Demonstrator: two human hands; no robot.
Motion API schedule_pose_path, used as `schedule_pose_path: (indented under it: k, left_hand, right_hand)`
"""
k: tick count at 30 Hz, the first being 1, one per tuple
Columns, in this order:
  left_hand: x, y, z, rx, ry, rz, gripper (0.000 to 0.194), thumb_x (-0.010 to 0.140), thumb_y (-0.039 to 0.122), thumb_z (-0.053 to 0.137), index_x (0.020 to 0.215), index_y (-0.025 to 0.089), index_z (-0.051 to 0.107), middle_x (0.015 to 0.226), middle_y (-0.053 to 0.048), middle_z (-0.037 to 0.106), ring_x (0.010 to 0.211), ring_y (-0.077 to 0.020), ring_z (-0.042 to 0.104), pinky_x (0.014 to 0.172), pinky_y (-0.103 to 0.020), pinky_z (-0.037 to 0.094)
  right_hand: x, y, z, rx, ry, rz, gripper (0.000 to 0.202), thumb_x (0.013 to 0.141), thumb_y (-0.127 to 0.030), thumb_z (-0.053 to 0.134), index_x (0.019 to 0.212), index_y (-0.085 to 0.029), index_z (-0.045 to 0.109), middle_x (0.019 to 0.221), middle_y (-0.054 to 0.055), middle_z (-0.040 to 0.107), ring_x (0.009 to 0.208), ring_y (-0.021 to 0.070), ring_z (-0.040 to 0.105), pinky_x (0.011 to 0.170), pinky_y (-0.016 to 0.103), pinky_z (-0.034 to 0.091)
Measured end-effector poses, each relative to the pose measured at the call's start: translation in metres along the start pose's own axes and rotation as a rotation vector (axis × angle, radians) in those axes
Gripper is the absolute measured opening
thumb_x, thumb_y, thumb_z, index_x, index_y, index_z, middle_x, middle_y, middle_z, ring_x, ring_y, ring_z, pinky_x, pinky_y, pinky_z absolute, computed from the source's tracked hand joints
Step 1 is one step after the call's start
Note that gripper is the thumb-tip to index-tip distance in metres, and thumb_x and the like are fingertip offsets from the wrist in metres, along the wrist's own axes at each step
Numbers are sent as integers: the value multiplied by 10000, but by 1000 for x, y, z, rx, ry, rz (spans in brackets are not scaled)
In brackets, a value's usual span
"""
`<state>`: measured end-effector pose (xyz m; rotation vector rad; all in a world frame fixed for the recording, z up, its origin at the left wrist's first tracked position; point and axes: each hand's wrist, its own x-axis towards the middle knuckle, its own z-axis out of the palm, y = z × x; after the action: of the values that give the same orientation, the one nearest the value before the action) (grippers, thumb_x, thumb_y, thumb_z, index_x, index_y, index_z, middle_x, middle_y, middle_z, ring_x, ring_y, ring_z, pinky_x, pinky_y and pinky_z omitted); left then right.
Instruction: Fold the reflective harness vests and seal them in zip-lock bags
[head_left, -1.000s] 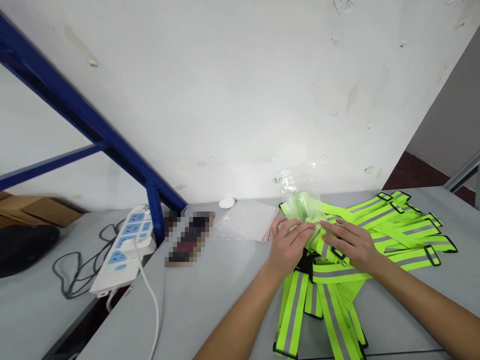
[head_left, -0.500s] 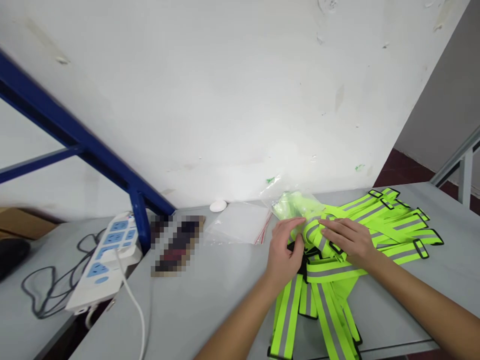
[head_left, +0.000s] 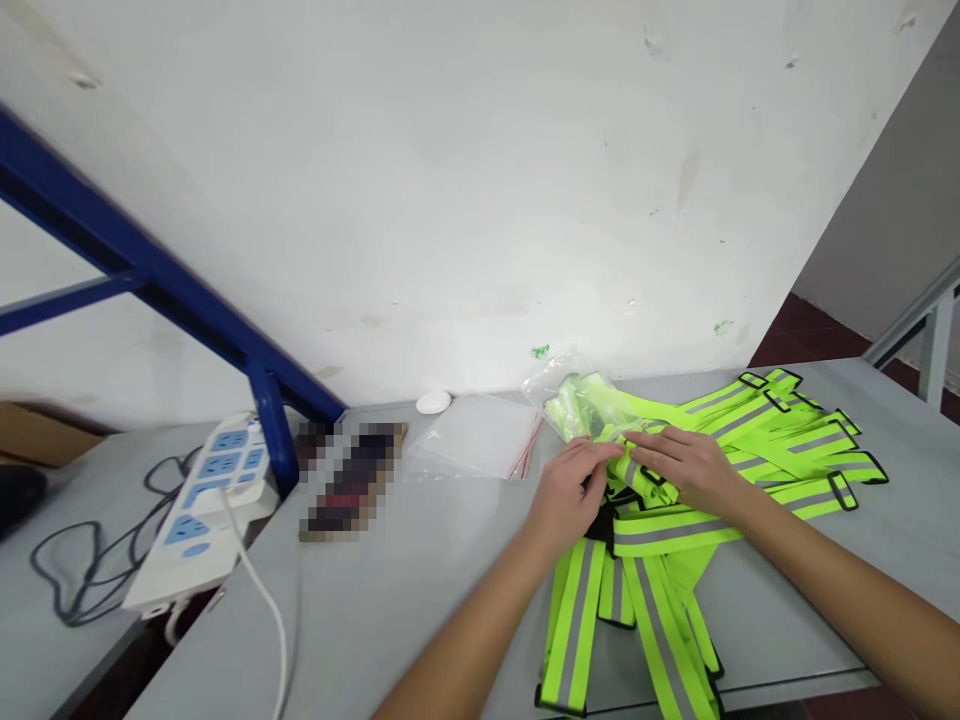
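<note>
A fluorescent yellow-green reflective strap [head_left: 651,488], with a grey stripe and black buckles, is bunched between my two hands. My left hand [head_left: 574,490] grips its left side, thumb and fingers closed on the material. From the right, my right hand [head_left: 686,468] presses its fingers together over the same bundle; its thumb is hidden. Beneath and around them lies a pile of like straps [head_left: 795,450], some fanned to the right, others hanging towards the table's front edge. Just behind my hands, a clear plastic bag [head_left: 589,405] has yellow-green straps inside.
Flat clear bags [head_left: 476,440] with red seals lie left of my hands, near a white oval object [head_left: 433,402]. A blurred-out item [head_left: 352,485], a white power strip [head_left: 199,525] with cables and a blue metal frame [head_left: 274,420] stand farther left. A white wall rises behind the grey table [head_left: 420,590].
My left fingertips have moved in over the bunched strap and closer to my right hand. The bundle looks flatter and more covered. The view has shifted slightly.
</note>
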<state>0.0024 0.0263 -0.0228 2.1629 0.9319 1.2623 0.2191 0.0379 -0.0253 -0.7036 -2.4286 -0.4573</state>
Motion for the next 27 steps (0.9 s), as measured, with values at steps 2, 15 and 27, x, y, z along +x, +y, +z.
schedule_pose_path:
  k: [2, 15, 27]
  left_hand:
    - [-2, 2, 2, -65, 104, -45, 231, 872, 101, 468, 963, 221, 643, 995, -50, 699, 956, -180, 632, 884, -369, 503]
    - [-3, 0, 19, -260, 99, -634, 13, 822, 201, 494, 811, 196, 499, 727, 18, 530, 654, -126, 493, 597, -245, 386]
    - [-2, 3, 11, 182, 3, -224, 209, 929, 179, 319, 826, 205, 499, 823, -52, 577, 817, -200, 556, 688, -306, 418]
  right_hand:
    - [-2, 1, 2, 59, 7, 42, 467, 737, 63, 393, 1105, -153, 585, 1170, 99, 689, 810, 190, 636, 644, 314, 518]
    - [1, -2, -9, 235, 245, 363, 416, 733, -132, 620, 1136, -226, 572, 1071, 100, 726, 823, 235, 684, 678, 373, 555]
    - [4, -17, -11, 337, 283, 375, 486, 702, -94, 604, 1166, -233, 560, 1093, 96, 714, 964, 256, 678, 751, 390, 554]
